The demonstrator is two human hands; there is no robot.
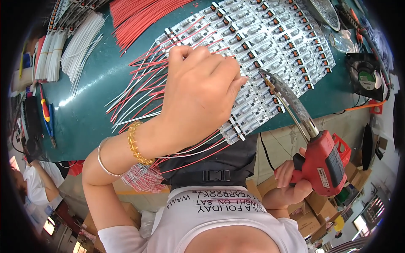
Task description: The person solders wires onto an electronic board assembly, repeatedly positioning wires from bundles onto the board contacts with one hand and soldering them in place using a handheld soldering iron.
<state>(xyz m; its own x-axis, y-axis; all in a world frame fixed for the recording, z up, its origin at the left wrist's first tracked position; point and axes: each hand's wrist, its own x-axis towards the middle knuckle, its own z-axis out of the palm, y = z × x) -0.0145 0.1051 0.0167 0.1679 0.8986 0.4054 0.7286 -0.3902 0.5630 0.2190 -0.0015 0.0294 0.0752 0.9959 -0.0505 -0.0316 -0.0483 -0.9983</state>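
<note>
Head view puts my work in the middle of the green surface (90, 124): a panel of small white circuit boards (291, 44), lying slantwise, with red and white wires (147, 64) fanning out from its left side. My left hand (202, 84) is over the left part of the panel, fingers curled and thumb drawn in toward them; whether a wire is pinched there I cannot tell, since the back of my hand hides it. My right hand (291, 183), just off the panel's near right side, is wrapped around the handle of a red soldering gun (322, 166), its long dark tip reaching over the panel, close to my left thumb. Loose red wires (141, 21) lie beyond the panel to its left, white ones (84, 46) farther left of it, and a black fan (365, 76) stands to its right. I judge the step in hand to be soldering wire ends onto the boards, one after another. What the next move calls for, I think, is a wire end held steady on its pad while the hot tip touches it briefly, with my thumb kept well clear of that tip
</note>
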